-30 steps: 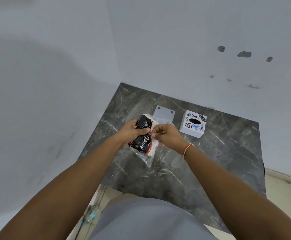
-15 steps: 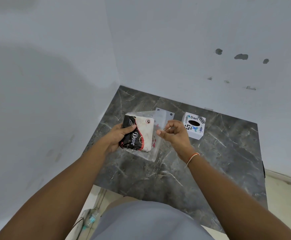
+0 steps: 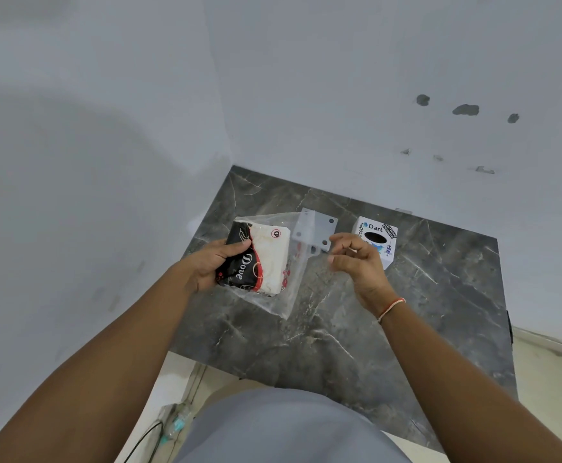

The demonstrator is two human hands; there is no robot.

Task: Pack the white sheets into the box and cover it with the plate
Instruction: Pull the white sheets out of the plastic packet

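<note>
Head view, read from left to right. At the 9 o'clock side of the dark marbled bench (image 3: 423,295), the left hand (image 3: 211,265) grips a clear plastic pack of white sheets (image 3: 268,262), thumb on top of its black "Dove" label; the pack is tilted, and its loose transparent end trails toward 5 o'clock. Just beyond the pack, toward 1 o'clock, lies the pale plate (image 3: 316,228) with round holes near its corners, flat on the bench and partly seen through the plastic. The right hand (image 3: 359,265) hangs above the bench at centre, its fingers loosely curled around nothing, apart from the pack; a thin band (image 3: 391,309) circles its wrist. Behind that hand, toward 1 o'clock, stands the white box (image 3: 378,240) printed "Dart", with a dark oval opening in its top face. Pale walls (image 3: 373,78) enclose the bench at 9 and 12 o'clock.
</note>
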